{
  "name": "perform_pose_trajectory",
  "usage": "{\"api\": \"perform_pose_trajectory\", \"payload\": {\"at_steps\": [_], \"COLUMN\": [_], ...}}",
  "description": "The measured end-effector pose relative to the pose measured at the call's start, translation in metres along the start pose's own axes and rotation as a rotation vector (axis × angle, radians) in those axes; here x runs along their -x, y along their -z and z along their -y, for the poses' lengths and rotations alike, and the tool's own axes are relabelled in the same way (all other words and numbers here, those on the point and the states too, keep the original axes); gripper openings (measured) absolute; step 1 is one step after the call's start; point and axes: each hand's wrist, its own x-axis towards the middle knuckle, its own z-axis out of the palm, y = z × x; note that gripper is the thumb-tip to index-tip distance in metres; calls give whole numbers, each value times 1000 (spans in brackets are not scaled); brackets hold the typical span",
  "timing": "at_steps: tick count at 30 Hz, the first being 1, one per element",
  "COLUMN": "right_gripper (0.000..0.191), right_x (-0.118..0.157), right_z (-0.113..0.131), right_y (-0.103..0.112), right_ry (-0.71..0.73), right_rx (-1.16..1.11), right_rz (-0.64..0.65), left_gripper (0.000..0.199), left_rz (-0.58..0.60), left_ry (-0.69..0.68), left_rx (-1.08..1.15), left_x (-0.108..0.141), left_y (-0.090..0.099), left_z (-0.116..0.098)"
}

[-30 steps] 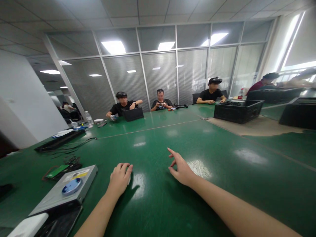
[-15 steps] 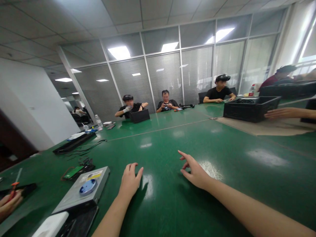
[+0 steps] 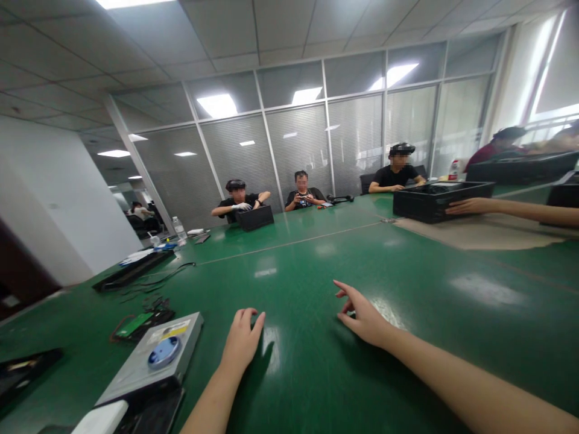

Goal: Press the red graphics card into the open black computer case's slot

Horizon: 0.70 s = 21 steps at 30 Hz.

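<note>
Here I see the silver disc drive (image 3: 136,369) on the green tabletop (image 3: 294,380), blue disc (image 3: 164,351) on top; to its right, the left hand (image 3: 243,339), empty, loosely open; farther right, the right hand (image 3: 360,313), open, empty too!

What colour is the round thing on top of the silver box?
The round thing is mostly blue, seen best in the head view.

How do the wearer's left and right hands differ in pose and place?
The left hand has its fingers close together, while the right hand stretches its index finger beyond the others. The left hand is nearer the silver box than the right hand is. Both are bare, with nothing visible in them.
</note>
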Motion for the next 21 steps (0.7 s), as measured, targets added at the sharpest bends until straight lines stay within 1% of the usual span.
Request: {"api": "perform_pose_trajectory", "payload": {"at_steps": [14, 21], "right_gripper": [74, 73], "right_x": [0, 0], "right_z": [5, 5], "right_y": [3, 3], "right_ry": [19, 24], "right_rx": [17, 22], "right_rz": [2, 16], "left_gripper": [44, 49], "left_rz": [5, -33], "left_ry": [21, 55], "left_rx": [17, -1], "left_x": [-5, -7], "left_y": [-2, -5], "left_z": [4, 12]}}
